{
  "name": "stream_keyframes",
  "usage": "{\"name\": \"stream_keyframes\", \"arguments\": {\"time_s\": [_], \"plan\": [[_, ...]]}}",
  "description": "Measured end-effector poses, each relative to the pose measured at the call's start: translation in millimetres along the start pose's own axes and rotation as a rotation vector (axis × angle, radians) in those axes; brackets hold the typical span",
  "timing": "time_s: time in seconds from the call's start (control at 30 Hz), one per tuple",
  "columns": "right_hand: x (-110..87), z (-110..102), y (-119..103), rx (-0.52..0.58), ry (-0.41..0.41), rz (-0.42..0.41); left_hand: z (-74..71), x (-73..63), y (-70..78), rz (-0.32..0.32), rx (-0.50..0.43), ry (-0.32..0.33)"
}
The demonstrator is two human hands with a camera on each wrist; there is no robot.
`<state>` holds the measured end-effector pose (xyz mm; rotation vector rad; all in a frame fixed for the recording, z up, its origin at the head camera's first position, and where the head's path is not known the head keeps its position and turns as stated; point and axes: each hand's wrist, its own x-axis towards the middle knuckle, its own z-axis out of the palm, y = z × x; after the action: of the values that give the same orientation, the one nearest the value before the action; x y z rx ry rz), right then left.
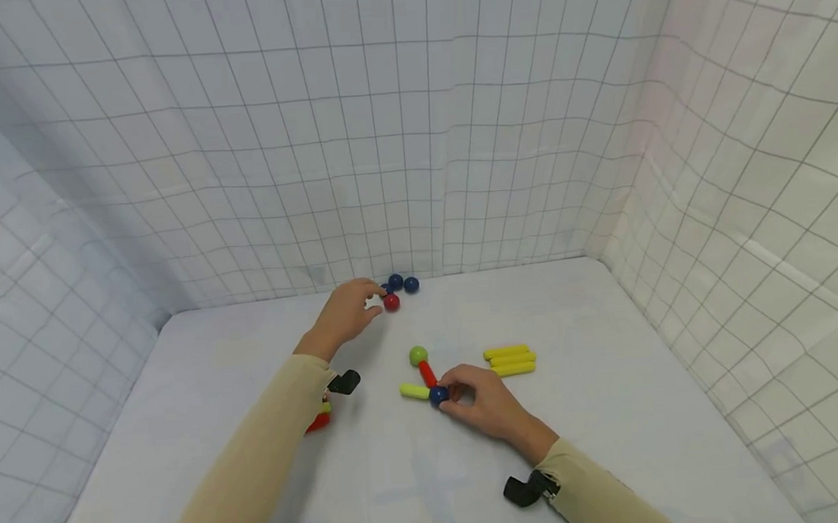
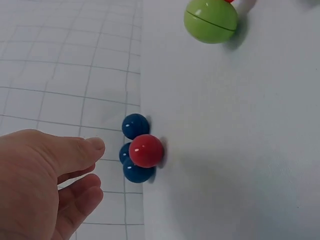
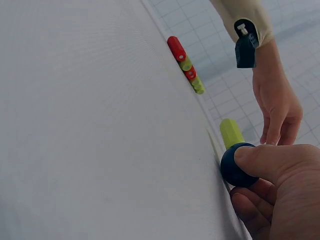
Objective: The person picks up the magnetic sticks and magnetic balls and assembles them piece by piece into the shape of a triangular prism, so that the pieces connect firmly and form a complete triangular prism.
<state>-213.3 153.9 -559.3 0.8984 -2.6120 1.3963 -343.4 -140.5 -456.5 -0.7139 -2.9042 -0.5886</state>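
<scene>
My right hand [image 1: 489,401] pinches a dark blue ball [image 3: 233,167] between thumb and fingers, low over the table. Joined to that ball are a yellow-green stick [image 1: 415,390] pointing left and a red stick [image 1: 428,374] that runs up to a green ball [image 1: 418,356]. At the table's back edge, my left hand [image 1: 350,311] reaches toward a red ball [image 2: 146,151] and three blue balls [image 2: 135,126]. Its thumb and fingers are apart with nothing between them; in the head view a fingertip overlaps one blue ball.
Several yellow sticks [image 1: 511,360] lie side by side right of the joined pieces. Red and yellow-green sticks [image 3: 190,73] lie in a row at the left, partly hidden by my left sleeve in the head view. White gridded sheets [image 1: 412,135] wall the table's back and sides.
</scene>
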Motion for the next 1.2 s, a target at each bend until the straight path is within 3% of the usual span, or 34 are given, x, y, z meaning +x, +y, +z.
{"name": "stream_keyframes", "arguments": {"time_s": [0.47, 0.87, 1.2], "plan": [[1.5, 1.1, 0.2, 0.023, 0.000, -0.026, 27.9, 30.5, -6.9, -0.090, 0.029, -0.056], [2.7, 0.8, 0.8, 0.009, 0.001, -0.045, 33.4, 31.5, 1.5, -0.114, 0.039, -0.067], [1.2, 0.3, 0.4, 0.006, 0.000, -0.020, 38.9, 31.6, -6.3, -0.130, -0.030, -0.084]]}}
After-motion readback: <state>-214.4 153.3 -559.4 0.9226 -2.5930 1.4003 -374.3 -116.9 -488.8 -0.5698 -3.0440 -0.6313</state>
